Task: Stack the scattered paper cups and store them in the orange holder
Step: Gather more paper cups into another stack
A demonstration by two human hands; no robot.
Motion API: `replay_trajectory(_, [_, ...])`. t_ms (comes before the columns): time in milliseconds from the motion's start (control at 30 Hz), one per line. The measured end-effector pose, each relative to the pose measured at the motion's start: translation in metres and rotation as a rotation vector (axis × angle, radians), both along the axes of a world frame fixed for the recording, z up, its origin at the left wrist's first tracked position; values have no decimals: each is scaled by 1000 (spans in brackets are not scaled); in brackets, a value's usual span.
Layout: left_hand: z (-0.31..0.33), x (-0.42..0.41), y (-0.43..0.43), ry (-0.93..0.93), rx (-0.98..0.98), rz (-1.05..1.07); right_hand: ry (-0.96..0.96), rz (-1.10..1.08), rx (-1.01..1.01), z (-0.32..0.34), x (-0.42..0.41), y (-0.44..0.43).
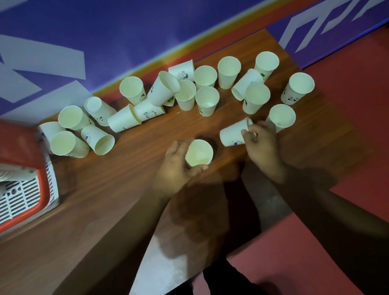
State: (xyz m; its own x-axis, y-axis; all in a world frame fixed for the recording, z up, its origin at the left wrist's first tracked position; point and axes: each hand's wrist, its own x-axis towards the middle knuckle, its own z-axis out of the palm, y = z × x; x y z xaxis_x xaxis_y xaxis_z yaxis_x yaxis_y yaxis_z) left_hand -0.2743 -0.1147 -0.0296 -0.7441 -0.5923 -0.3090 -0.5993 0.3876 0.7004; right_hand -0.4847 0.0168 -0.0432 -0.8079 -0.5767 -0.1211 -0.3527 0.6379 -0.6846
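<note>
Cups spread in a loose band along the far side of the table, some standing, some tipped over, wall right behind. Holder at the table's left edge, touching the leftmost cups. In front of the band, left hand holds an upright cup; to its right, right hand holds a cup on its side

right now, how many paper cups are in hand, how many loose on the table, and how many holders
paper cups in hand: 2, one in the left hand, one in the right hand
loose paper cups on the table: about 19, some overlap
orange holder: 1, stack inside not counted
total: about 22
</note>
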Motion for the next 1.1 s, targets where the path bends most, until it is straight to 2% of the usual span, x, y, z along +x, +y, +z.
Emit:
replay_trajectory(133, [4, -14, 1, 27, 78, 71, -43, 24, -291, 50, 11, -7])
replay_trajectory(233, [6, -7, -8, 9, 124, 41, -57, 214, -337, 74, 22, -16])
replay_trajectory(333, [4, 15, -29, 9, 55, 102, -26, 388, -366, 77, 35, -24])
replay_trajectory(533, [17, 33, -93, -59, -225, 273, -23, 527, -20, 57, 59, -28])
replay_trajectory(700, [18, 22, -132, -164, -284, 323, 63, 677, 96, 40, 66, -33])
replay_trajectory(767, [10, 18, -146, -204, -278, 296, 36, 622, 106, 41, 62, -33])
replay_trajectory(867, [-3, 10, -159, -269, -258, 259, 72, 401, 81, 41, 44, -26])
replay_trajectory(1000, [-17, -1, -164, -406, -358, 230, 263, 98, 75, 32, 3, -8])
replay_trajectory(1100, [-27, -2, -163, -500, -471, 168, 462, -108, 192, 21, -20, 1])
